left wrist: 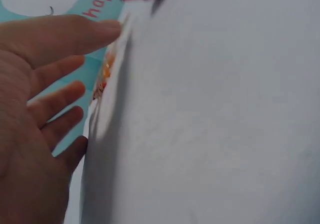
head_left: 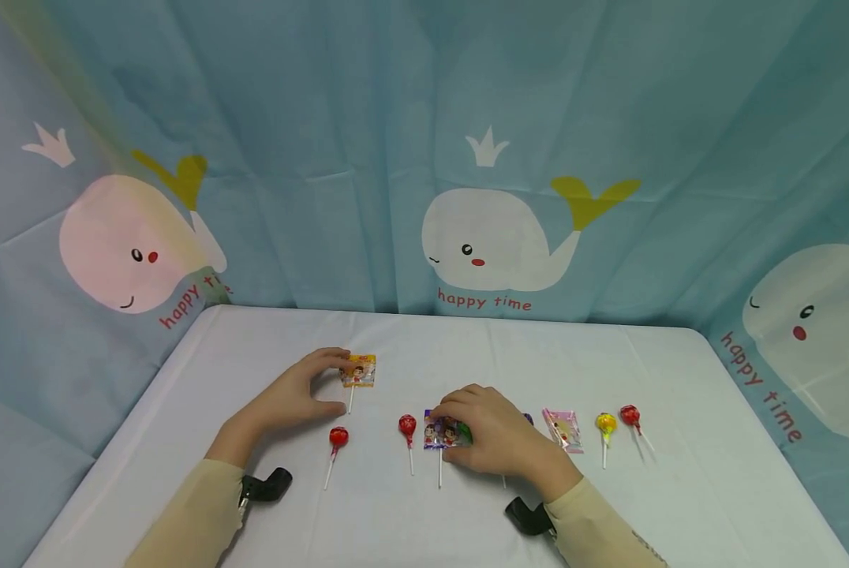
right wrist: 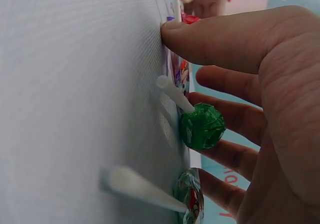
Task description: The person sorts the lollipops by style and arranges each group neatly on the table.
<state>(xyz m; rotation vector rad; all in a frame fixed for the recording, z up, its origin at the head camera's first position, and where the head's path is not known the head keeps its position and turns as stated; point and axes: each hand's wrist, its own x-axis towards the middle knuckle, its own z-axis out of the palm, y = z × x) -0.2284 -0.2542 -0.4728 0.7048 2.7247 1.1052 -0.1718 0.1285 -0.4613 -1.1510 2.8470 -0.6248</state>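
My left hand (head_left: 293, 398), fingers spread, is at an orange-wrapped flat lollipop (head_left: 358, 372), its fingertips over the wrapper's left edge. In the left wrist view the left palm (left wrist: 30, 114) holds nothing. My right hand (head_left: 503, 434) is over a purple-wrapped flat lollipop (head_left: 435, 432); its thumb (right wrist: 215, 36) reaches the wrapper's lower edge and the index finger lies above it. Under the right hand sits a green round lollipop (right wrist: 202, 126), mostly hidden from the head view. Another lollipop in a shiny wrapper (right wrist: 191, 196) lies closer to the right wrist.
Two red round lollipops, one by the left hand (head_left: 338, 438) and one mid-table (head_left: 407, 426), lie on the white table (head_left: 368, 521). Right of the right hand are a pink-wrapped candy (head_left: 563, 430), a yellow lollipop (head_left: 606, 424) and a red lollipop (head_left: 630, 416). A whale-print curtain (head_left: 325, 237) hangs behind.
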